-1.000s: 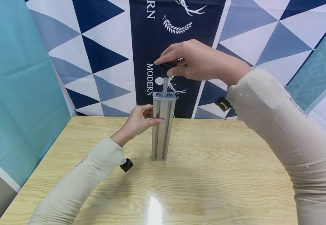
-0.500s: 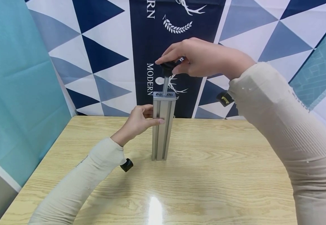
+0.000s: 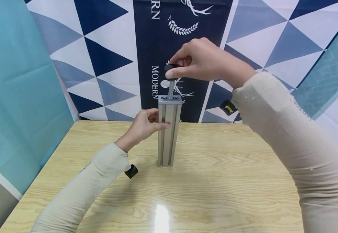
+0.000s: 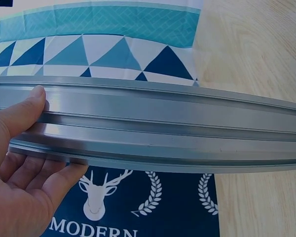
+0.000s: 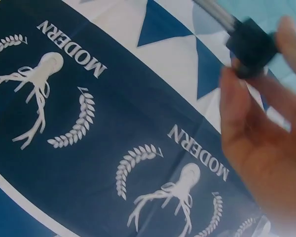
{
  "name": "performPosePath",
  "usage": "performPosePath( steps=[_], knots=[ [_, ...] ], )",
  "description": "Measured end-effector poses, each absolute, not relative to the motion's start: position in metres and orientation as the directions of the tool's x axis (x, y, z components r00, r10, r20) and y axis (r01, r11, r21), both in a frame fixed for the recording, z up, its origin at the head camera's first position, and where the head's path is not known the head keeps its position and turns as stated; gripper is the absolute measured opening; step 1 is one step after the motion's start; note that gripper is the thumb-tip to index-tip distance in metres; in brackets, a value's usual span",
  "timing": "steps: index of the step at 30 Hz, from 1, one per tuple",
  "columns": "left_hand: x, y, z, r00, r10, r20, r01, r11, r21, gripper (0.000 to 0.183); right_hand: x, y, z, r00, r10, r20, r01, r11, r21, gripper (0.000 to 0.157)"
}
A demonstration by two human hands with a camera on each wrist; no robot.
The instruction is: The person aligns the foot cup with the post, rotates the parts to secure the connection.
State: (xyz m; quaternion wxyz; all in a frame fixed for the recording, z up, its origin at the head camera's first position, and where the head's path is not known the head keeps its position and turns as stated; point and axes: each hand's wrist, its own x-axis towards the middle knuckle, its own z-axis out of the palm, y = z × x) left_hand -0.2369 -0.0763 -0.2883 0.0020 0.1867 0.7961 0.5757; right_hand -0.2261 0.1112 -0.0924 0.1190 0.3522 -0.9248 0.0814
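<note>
A silver aluminium profile [image 3: 168,132] stands upright on the wooden table, with grooves down its length and a plate with two bolts on top. My left hand [image 3: 147,124] grips it from the left below the top, thumb across the front face; in the left wrist view the fingers [image 4: 39,173] curl behind the profile [image 4: 163,118]. From the top plate rises a metal rod [image 3: 171,90] that ends in a black knob [image 3: 169,68]. My right hand [image 3: 198,61] pinches this knob between thumb and fingers. In the right wrist view the knob [image 5: 251,47] and hand are blurred.
The light wooden table [image 3: 230,174] spreads around the profile's foot. A patterned cloth [image 3: 107,64] with triangles hangs behind it, and a teal cloth [image 3: 20,81] borders the left. Black wrist cameras stick out under both sleeves.
The right hand's fingers have shifted round the knob, thumb now across its front where it was at the right side before. The left hand and profile have kept their place.
</note>
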Motion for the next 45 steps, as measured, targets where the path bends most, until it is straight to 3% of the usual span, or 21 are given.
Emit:
performPosePath(
  steps=[4, 9, 19, 24, 27, 33, 37, 40, 45],
  knots=[
    [-0.238, -0.076, -0.288, -0.929, 0.303, 0.210, 0.296, 0.271, 0.916, 0.042, -0.229, 0.106, -0.104, -0.784, -0.487, 0.386, -0.578, 0.799, -0.167, 0.056],
    [-0.238, -0.076, -0.288, -0.932, 0.302, 0.199, 0.287, 0.280, 0.916, 0.042, -0.232, 0.101, -0.119, -0.808, -0.346, 0.476, -0.499, 0.832, -0.243, 0.058],
    [-0.238, -0.077, -0.288, -0.926, 0.307, 0.219, 0.304, 0.265, 0.915, 0.041, -0.231, 0.096, -0.125, -0.823, -0.307, 0.478, -0.455, 0.860, -0.230, 0.066],
    [-0.239, -0.077, -0.289, -0.926, 0.303, 0.226, 0.311, 0.270, 0.911, 0.041, -0.227, 0.100, -0.118, -0.848, -0.355, 0.393, -0.460, 0.862, -0.214, 0.072],
    [-0.238, -0.077, -0.289, -0.928, 0.299, 0.223, 0.308, 0.278, 0.910, 0.041, -0.225, 0.108, -0.109, -0.840, -0.472, 0.269, -0.531, 0.817, -0.225, 0.068],
    [-0.237, -0.076, -0.287, -0.934, 0.293, 0.202, 0.287, 0.281, 0.916, 0.042, -0.228, 0.122, -0.094, -0.684, -0.729, 0.039, -0.714, 0.657, -0.241, 0.050],
    [-0.237, -0.076, -0.287, -0.933, 0.295, 0.206, 0.289, 0.273, 0.917, 0.043, -0.230, 0.121, -0.091, -0.655, -0.750, 0.093, -0.750, 0.628, -0.207, 0.044],
    [-0.237, -0.077, -0.288, -0.933, 0.298, 0.204, 0.285, 0.263, 0.922, 0.043, -0.230, 0.116, -0.094, -0.707, -0.682, 0.187, -0.707, 0.677, -0.203, 0.040],
    [-0.237, -0.076, -0.288, -0.931, 0.303, 0.204, 0.286, 0.257, 0.923, 0.043, -0.231, 0.101, -0.110, -0.821, -0.437, 0.369, -0.547, 0.788, -0.283, 0.056]
  ],
)
